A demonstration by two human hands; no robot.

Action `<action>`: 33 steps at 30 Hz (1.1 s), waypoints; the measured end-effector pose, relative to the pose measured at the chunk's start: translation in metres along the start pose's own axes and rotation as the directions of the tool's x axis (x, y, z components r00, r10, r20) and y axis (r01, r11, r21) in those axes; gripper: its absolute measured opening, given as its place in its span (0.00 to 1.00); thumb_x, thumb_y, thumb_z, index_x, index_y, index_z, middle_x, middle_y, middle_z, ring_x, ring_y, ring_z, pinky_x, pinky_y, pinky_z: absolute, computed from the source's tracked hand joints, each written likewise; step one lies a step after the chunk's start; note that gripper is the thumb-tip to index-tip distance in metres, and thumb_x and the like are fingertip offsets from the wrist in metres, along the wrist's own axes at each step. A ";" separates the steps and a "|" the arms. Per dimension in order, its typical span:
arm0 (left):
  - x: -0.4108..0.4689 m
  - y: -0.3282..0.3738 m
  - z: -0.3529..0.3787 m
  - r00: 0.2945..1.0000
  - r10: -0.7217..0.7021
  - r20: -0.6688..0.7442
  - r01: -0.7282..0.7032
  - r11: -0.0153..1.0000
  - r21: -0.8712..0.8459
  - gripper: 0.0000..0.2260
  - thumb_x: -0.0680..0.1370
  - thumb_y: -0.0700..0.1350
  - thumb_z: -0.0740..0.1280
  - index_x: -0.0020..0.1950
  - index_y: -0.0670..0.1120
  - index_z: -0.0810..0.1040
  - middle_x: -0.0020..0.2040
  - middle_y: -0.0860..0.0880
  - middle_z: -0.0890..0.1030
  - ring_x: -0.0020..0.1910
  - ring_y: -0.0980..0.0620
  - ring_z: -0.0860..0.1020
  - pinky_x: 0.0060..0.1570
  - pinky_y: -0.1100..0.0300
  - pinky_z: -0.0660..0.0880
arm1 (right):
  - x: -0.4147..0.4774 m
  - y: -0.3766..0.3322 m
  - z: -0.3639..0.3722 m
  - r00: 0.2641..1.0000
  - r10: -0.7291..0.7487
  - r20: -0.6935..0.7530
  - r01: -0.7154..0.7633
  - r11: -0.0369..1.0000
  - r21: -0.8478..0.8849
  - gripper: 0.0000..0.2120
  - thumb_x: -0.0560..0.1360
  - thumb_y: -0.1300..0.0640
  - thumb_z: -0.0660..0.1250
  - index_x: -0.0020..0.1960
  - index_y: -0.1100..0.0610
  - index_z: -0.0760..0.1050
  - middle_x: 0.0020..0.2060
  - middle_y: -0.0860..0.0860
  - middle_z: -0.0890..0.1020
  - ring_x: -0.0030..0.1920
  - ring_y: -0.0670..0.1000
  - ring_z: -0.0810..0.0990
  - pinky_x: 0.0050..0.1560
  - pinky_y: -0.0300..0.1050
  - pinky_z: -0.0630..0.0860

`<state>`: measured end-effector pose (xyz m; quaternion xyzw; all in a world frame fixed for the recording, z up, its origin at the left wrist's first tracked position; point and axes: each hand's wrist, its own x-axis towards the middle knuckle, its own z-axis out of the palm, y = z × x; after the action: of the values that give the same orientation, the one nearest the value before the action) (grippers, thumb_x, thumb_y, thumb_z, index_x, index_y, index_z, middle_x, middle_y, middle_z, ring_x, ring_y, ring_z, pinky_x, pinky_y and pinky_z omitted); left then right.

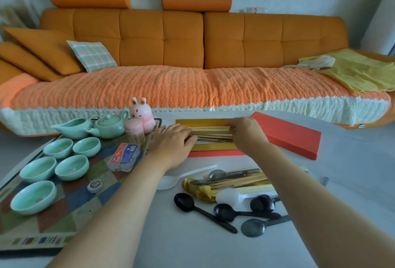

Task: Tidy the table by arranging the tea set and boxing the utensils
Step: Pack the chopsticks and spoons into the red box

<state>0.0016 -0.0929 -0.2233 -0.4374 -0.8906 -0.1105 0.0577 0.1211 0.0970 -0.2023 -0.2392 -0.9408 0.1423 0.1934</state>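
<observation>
At frame centre, the chopsticks (211, 134) are laid in the gold-lined box (203, 122) on the bench. Their right ends are pinched by the curled fingers of the right hand (245, 133). Their left ends are covered by the left hand (174, 141), fingers lightly bent; a grip cannot be confirmed.

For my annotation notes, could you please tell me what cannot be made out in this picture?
Head view:
chopsticks ends: covered by left hand and right hand.
box floor: hidden beneath them.
blue packet print: too small to read.
mat near corner: cut off by the left edge.
</observation>
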 end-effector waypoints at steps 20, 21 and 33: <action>-0.011 0.045 -0.020 0.974 0.188 -0.124 -0.199 0.976 -0.083 0.15 0.79 0.54 0.64 0.64 0.52 0.74 0.61 0.53 0.73 0.62 0.51 0.71 0.60 0.55 0.68 | -0.036 0.001 -0.039 0.944 -0.311 0.111 0.302 0.949 0.093 0.13 0.73 0.63 0.64 0.46 0.48 0.83 0.41 0.42 0.80 0.40 0.46 0.78 0.44 0.45 0.78; -0.016 0.052 -0.024 0.974 0.191 -0.124 -0.206 0.970 -0.126 0.11 0.79 0.52 0.65 0.60 0.52 0.75 0.57 0.54 0.74 0.56 0.52 0.73 0.54 0.56 0.71 | -0.040 -0.001 -0.044 0.937 -0.295 0.188 0.284 0.955 0.086 0.14 0.73 0.63 0.63 0.45 0.47 0.83 0.41 0.41 0.80 0.40 0.43 0.78 0.42 0.40 0.76; -0.050 0.096 -0.022 0.943 0.267 0.197 -0.244 0.960 -0.135 0.07 0.75 0.56 0.67 0.51 0.57 0.79 0.49 0.58 0.76 0.46 0.55 0.75 0.41 0.58 0.74 | -0.082 0.021 -0.060 0.839 -0.214 0.500 0.274 0.961 -0.048 0.10 0.73 0.52 0.69 0.53 0.42 0.82 0.44 0.37 0.82 0.44 0.39 0.78 0.49 0.38 0.77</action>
<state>0.1080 -0.0797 -0.1981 -0.5611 -0.8199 -0.1028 -0.0484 0.2218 0.0843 -0.1809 -0.0845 -0.9883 0.1168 -0.0494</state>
